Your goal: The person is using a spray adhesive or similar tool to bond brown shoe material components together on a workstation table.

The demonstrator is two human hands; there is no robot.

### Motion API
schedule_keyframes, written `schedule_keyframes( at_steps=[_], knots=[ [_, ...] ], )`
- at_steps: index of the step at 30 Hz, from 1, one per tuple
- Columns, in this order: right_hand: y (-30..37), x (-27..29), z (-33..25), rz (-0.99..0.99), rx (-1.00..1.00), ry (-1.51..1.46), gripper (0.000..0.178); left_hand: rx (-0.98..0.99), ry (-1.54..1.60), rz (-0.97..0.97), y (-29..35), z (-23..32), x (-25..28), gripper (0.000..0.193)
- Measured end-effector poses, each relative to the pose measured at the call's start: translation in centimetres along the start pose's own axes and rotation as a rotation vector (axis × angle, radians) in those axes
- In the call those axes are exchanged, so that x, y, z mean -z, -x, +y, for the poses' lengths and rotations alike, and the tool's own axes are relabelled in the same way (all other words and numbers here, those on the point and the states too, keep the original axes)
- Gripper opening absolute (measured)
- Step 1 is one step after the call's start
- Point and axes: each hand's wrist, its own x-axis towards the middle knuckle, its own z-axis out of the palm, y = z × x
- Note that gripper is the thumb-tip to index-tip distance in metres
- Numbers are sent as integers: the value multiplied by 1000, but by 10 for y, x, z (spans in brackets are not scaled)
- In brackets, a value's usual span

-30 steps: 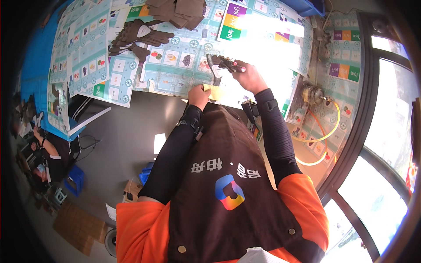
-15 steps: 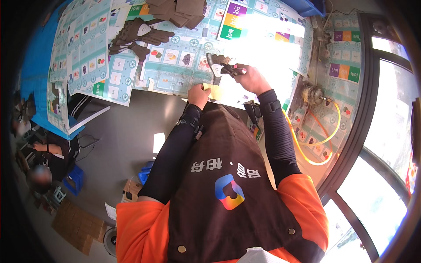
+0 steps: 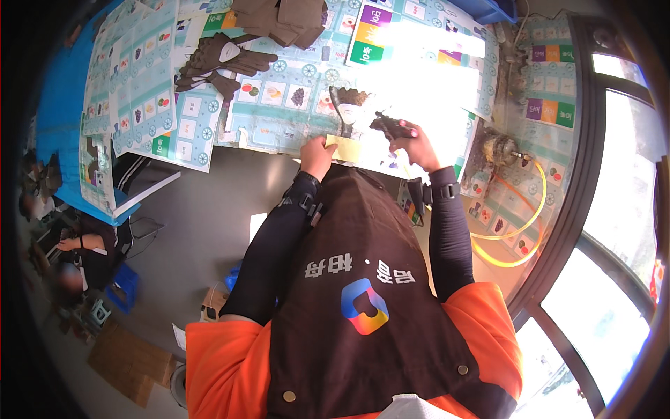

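A flat yellow piece (image 3: 345, 149), smooth like paper or thin cloth and with straight edges, is resting at the near edge of the table (image 3: 262, 140). The left hand (image 3: 316, 158) is pinching its left end between thumb and fingers. Just above it, a thin, bent piece (image 3: 350, 110) is lying on the table, dark at the rims and whitish in the middle. To the right, the right hand (image 3: 419, 149) is holding a dark, lumpy bundle (image 3: 388, 126); bright sun is washing out that spot, so it may be soft cloth, but I cannot tell. Farther left, floppy brown gloves (image 3: 227, 59) are lying in a heap, and flat brown pieces (image 3: 289, 21) are sitting stacked beyond them. Shiny sheets with little fruit pictures are covering the table. A round, bendy yellow hose (image 3: 537, 234) is curving at the right.
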Motion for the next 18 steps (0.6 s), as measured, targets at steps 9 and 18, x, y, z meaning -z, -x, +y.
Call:
schedule_keyframes(
  at_steps=[9,18],
  knots=[
    [19,95,110,936,101,658,31,-24,-789,640,-25,29,137,37],
    [43,103,124,943,246,552,29,-246,-800,203,11,12,-46,23]
  ],
)
